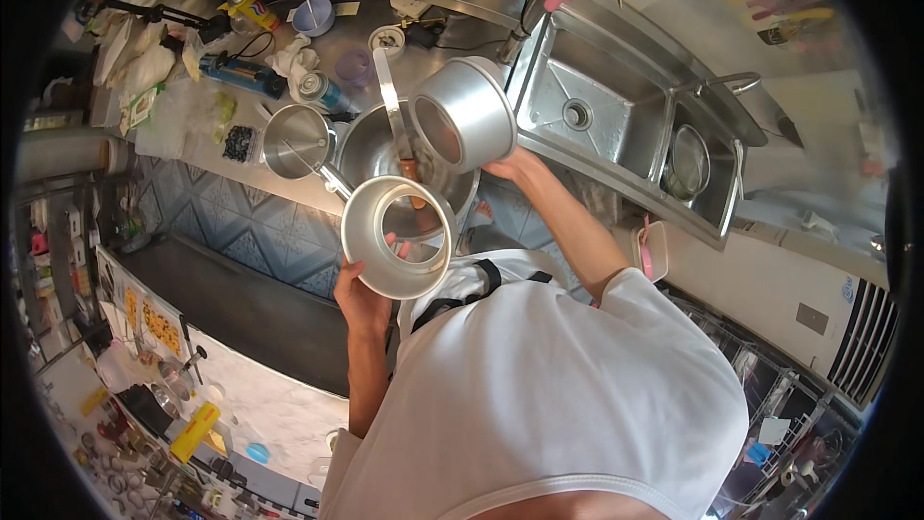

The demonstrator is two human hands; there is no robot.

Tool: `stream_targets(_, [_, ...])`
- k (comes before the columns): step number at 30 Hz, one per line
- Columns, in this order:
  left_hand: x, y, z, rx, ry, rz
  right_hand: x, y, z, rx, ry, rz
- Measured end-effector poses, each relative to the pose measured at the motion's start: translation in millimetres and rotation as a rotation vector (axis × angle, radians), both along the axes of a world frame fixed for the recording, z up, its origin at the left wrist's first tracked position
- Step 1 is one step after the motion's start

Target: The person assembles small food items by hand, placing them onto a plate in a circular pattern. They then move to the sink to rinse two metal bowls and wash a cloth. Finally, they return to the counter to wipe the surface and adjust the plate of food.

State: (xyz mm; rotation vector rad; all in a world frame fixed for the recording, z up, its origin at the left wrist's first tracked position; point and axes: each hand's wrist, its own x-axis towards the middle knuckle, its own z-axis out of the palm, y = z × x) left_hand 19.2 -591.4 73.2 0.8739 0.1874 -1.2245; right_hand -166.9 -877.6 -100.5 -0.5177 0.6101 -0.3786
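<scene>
My left hand [360,297] grips a round silver cake pan [366,236] with an open bottom; some fingertips show through its opening. Higher up and to the right, my right hand [506,166] holds a deep silver cake pan [481,116] tilted on its side, most of the fingers hidden behind it. What looks like a second rim shows behind that pan. Beyond both pans stands a large steel mixing bowl [359,140]. Across the bowl lies a long icing spatula [390,96] with a wooden handle. A steel pot [289,135] with a long handle sits beside the bowl.
At right is a steel double sink [616,67], with a strainer [688,162] in its smaller basin. The steel counter holds a blue bowl [314,15], a purple cup [354,66], a can [322,91] and a box of dark berries [239,143]. A marble-look table [289,414] stands at lower left.
</scene>
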Motion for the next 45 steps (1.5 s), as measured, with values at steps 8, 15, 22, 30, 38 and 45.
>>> stream_targets(8, [-17,-3,11,0.091,-0.192,-0.044,31,-11,-13,0.067,-0.232,0.313])
stream_targets(15, [-26,3,19,0.145,-0.29,-0.05,14,0,111,-0.536,0.577,0.163])
stream_targets(22, [-23,16,17,0.134,-0.208,-0.04,-6,18,99,-1.202,0.803,0.133])
stream_targets(30, [-22,13,10,0.151,-0.243,-0.017,-3,-3,92,-1.093,0.996,0.0])
stream_targets(38, [-29,22,2,0.199,-0.212,-0.009,-57,-75,-28,-0.952,1.446,0.147])
stream_targets(45, [-30,2,-2,0.278,-0.238,-0.031,-57,-61,51,-0.885,0.698,-0.169])
